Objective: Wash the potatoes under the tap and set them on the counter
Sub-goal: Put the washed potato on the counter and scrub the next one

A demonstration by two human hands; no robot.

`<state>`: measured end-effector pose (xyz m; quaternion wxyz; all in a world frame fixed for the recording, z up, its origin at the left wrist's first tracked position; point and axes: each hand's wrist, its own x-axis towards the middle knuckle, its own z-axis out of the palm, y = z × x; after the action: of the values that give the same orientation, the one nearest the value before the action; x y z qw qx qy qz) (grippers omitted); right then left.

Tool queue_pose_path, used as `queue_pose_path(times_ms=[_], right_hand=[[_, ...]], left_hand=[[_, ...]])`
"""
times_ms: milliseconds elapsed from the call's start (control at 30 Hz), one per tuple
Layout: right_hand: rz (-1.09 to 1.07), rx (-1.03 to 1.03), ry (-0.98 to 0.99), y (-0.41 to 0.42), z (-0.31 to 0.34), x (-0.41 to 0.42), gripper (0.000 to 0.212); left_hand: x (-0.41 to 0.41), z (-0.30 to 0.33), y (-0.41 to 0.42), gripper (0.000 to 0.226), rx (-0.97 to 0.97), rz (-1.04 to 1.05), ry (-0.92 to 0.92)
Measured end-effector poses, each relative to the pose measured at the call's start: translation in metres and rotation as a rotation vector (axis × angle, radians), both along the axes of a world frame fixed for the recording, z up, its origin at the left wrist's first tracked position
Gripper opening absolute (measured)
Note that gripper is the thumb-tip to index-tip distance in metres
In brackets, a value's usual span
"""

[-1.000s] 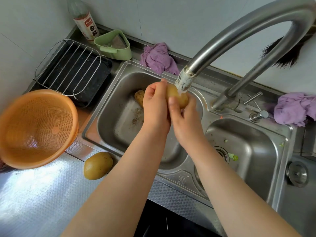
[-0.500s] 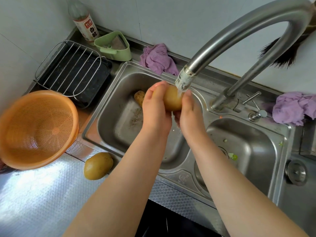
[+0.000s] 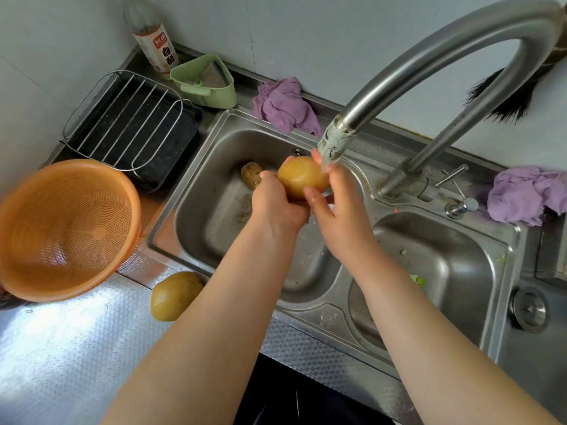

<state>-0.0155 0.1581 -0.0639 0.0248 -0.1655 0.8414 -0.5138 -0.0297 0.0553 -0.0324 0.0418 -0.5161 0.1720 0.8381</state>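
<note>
A wet yellow potato [image 3: 302, 176] is held just below the spout of the steel tap [image 3: 333, 145], over the left basin of the sink [image 3: 196, 210]. My left hand [image 3: 276, 204] grips it from below and the left. My right hand [image 3: 333, 194] holds its right side, fingers curled round it with the thumb in front. A smaller brown potato [image 3: 250, 174] lies at the back of the left basin, partly behind my left hand. Another yellow potato [image 3: 175, 296] sits on the counter at the sink's front left corner.
An orange colander [image 3: 66, 228] stands tilted on the counter at left. Behind it are a black tray with a wire rack [image 3: 132, 127], a green holder [image 3: 204, 81] and a bottle [image 3: 155, 38]. Purple cloths [image 3: 283, 104] [image 3: 527, 194] lie behind the sink. The right basin [image 3: 441, 268] holds green scraps.
The potato has turned in my hands and more of it now shows. My left hand has slid lower under it, and my right hand has shifted to its right side.
</note>
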Motion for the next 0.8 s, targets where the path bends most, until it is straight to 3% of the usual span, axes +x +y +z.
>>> queue_pose_path(times_ms=[100, 167, 233, 333, 400, 467, 600, 733, 800], right_hand=[[-0.192, -0.05, -0.18, -0.003, 0.002, -0.01, 0.036], [-0.279, -0.118, -0.335, -0.006, 0.003, -0.018, 0.035], [-0.385, -0.192, -0.636, -0.008, 0.003, -0.026, 0.043], [-0.358, -0.213, -1.129, -0.003, 0.01, -0.029, 0.049], [-0.256, -0.222, -1.264, 0.0, 0.012, -0.026, 0.052], [-0.252, -0.244, -1.29, -0.003, 0.008, -0.021, 0.055], [-0.301, -0.199, -1.248, -0.019, 0.001, -0.011, 0.071], [-0.106, -0.068, -1.156, -0.025, -0.004, 0.002, 0.082], [-0.03, 0.01, -1.119, -0.028, -0.006, 0.009, 0.078]], left_hand=[[0.014, -0.005, 0.018, 0.045, -0.325, -0.028, 0.196], [0.027, -0.012, 0.02, 0.044, -0.575, -0.157, 0.369], [0.034, -0.015, 0.014, 0.041, -0.73, -0.293, 0.51], [0.037, -0.021, 0.0, 0.037, -0.756, -0.544, 0.658], [0.038, -0.022, -0.009, 0.043, -0.659, -0.678, 0.717], [0.04, -0.019, -0.014, 0.042, -0.64, -0.761, 0.711], [0.046, -0.022, -0.017, 0.05, -0.782, -0.766, 0.518], [0.051, -0.031, -0.039, 0.071, -0.799, -0.747, 0.301], [0.057, -0.037, -0.057, 0.085, -0.736, -0.778, 0.248]])
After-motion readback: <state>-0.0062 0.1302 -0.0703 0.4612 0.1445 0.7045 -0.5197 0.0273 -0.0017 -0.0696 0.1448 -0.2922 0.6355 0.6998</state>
